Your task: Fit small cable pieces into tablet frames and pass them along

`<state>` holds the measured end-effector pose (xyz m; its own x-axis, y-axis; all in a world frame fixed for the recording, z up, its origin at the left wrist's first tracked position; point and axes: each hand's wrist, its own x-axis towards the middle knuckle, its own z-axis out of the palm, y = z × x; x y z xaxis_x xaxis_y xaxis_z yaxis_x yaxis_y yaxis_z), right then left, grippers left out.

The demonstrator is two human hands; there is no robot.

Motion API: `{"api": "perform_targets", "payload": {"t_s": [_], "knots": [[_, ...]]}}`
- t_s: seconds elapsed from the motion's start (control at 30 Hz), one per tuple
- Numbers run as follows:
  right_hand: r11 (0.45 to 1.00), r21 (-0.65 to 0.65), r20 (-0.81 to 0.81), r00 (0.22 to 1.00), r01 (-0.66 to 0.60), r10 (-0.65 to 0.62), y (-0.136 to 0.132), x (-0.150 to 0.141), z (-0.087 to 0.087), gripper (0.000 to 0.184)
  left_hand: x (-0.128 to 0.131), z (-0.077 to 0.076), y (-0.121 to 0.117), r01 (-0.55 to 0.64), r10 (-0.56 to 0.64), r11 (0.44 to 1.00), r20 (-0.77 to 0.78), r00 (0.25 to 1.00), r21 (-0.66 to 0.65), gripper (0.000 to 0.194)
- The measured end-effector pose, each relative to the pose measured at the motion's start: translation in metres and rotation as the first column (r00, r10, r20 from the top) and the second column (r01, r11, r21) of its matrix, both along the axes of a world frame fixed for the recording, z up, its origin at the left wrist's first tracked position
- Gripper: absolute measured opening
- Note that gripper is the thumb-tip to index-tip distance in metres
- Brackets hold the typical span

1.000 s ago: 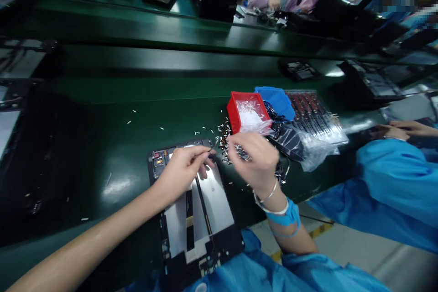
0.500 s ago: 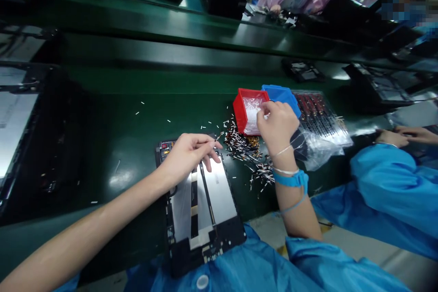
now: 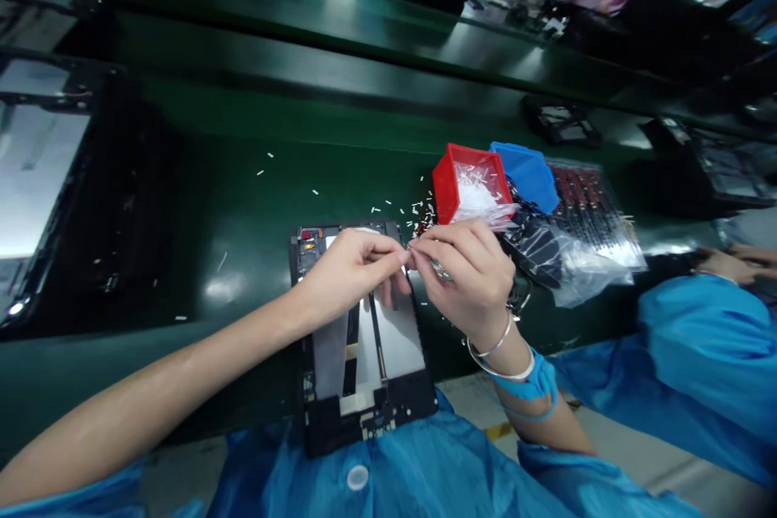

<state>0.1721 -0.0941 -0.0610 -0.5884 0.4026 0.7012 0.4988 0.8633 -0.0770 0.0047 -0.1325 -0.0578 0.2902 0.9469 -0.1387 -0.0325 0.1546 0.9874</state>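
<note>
My left hand (image 3: 358, 265) is closed in a pinch above the upper part of an opened tablet (image 3: 401, 344), which lies with its silver inside facing up. Close against it, my right hand (image 3: 470, 275) is pinched too, and the fingertips of both hands meet over the tablet's upper right edge. Whatever sits between the fingers is too small and covered to name. Behind the right hand stands a red bin (image 3: 446, 184) holding small white strips (image 3: 477, 196) and clear plastic film. A pile of tiny parts (image 3: 426, 214) is mostly hidden by that hand.
A blue bin (image 3: 528, 175) adjoins the red one, with a clear bag of dark cable parts (image 3: 586, 206) beside it. Several white strips lie loose on the green table (image 3: 243, 117). Stacked tablets (image 3: 45, 166) stand at left. A co-worker's blue sleeve (image 3: 698, 332) is at right.
My right hand has come from the red bin leftward and down to meet my left hand's fingertips. My left hand stays over the tablet. The view has shifted slightly.
</note>
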Motion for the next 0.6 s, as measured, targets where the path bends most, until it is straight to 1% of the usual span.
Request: {"api": "perform_targets", "payload": {"t_s": [0.03, 0.07, 0.1, 0.13, 0.17, 0.2, 0.23, 0.27, 0.3, 0.33, 0.37, 0.4, 0.43, 0.5, 0.6], "knots": [[0.997, -0.077, -0.056, 0.998, -0.008, 0.004, -0.002, -0.001, 0.001, 0.012, -0.006, 0.004, -0.007, -0.022, 0.024, 0.998, -0.039, 0.999, 0.05, 0.029], [0.98, -0.198, -0.12, 0.993, -0.018, -0.006, -0.005, -0.003, 0.001, 0.012, -0.013, 0.007, -0.015, -0.068, 0.08, 0.99, -0.101, 0.992, 0.12, 0.029], [0.933, -0.358, -0.185, 0.982, -0.04, -0.029, -0.008, -0.005, 0.001, 0.01, -0.022, 0.008, -0.026, -0.134, 0.172, 0.97, -0.18, 0.969, 0.205, 0.027], [0.838, -0.539, -0.239, 0.969, -0.08, -0.062, -0.011, -0.008, 0.001, 0.009, -0.031, 0.008, -0.038, -0.208, 0.29, 0.931, -0.263, 0.92, 0.299, 0.024], [0.688, -0.712, -0.274, 0.957, -0.139, -0.091, -0.015, -0.012, 0.0, 0.007, -0.04, 0.005, -0.052, -0.27, 0.411, 0.879, -0.336, 0.847, 0.393, 0.021], [0.498, -0.844, -0.289, 0.951, -0.2, -0.107, -0.019, -0.017, -0.002, 0.006, -0.048, -0.001, -0.067, -0.306, 0.512, 0.822, -0.39, 0.765, 0.48, 0.018], [0.302, -0.919, -0.296, 0.949, -0.252, -0.11, -0.022, -0.023, -0.006, 0.007, -0.055, -0.008, -0.082, -0.316, 0.589, 0.768, -0.422, 0.69, 0.557, 0.017], [0.133, -0.949, -0.301, 0.948, -0.287, -0.106, -0.026, -0.03, -0.01, 0.008, -0.061, -0.018, -0.096, -0.299, 0.638, 0.724, -0.438, 0.633, 0.622, 0.017], [0.01, -0.953, -0.302, 0.948, -0.303, -0.102, -0.029, -0.036, -0.014, 0.01, -0.064, -0.028, -0.109, -0.264, 0.665, 0.693, -0.452, 0.595, 0.671, 0.018], [-0.064, -0.949, -0.302, 0.948, -0.31, -0.103, -0.032, -0.043, -0.019, 0.01, -0.066, -0.038, -0.12, -0.216, 0.671, 0.676, -0.468, 0.575, 0.704, 0.02], [-0.091, -0.946, -0.3, 0.948, -0.31, -0.11, -0.034, -0.049, -0.024, 0.011, -0.067, -0.048, -0.129, -0.164, 0.668, 0.668, -0.488, 0.562, 0.726, 0.022], [-0.086, -0.948, -0.294, 0.948, -0.306, -0.124, -0.036, -0.054, -0.028, 0.01, -0.066, -0.056, -0.136, -0.111, 0.657, 0.668, -0.515, 0.55, 0.736, 0.024], [-0.062, -0.953, -0.286, 0.948, -0.297, -0.139, -0.037, -0.059, -0.031, 0.01, -0.065, -0.062, -0.141, -0.064, 0.642, 0.677, -0.546, 0.538, 0.733, 0.027], [0.009, -0.965, -0.261, 0.953, -0.263, -0.156, -0.039, -0.065, -0.034, 0.007, -0.062, -0.069, -0.147, 0.013, 0.606, 0.696, -0.597, 0.526, 0.718, 0.032], [0.096, -0.975, -0.214, 0.966, -0.201, -0.143, -0.042, -0.068, -0.034, 0.005, -0.06, -0.071, -0.151, 0.123, 0.583, 0.684, -0.64, 0.5, 0.719, 0.036]]}}
